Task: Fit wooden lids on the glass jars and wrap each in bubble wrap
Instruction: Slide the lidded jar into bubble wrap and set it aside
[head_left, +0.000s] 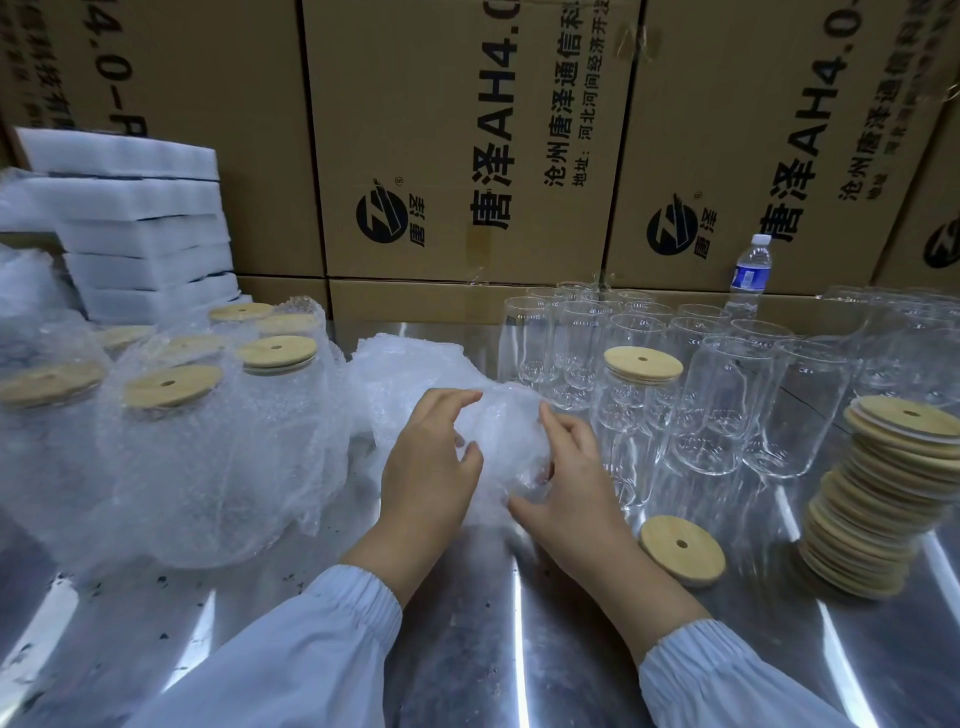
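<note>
Left hand (431, 467) and right hand (571, 486) clasp a part-wrapped jar (506, 436) mid-table; wrapped jars (171, 415) stand done at the left edge, while many bare jars (727, 405) and the lid stack (878, 499) wait at the right.

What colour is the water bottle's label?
The bottle label is blue, seen in the head view.

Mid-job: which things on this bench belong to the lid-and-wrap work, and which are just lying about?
Job: bubble wrap gripped by left hand and right hand; open glass jars; lidded jar; loose wooden lid; lid stack; wrapped jars at left.
Lying about: water bottle; cardboard boxes; white foam stack.
</note>
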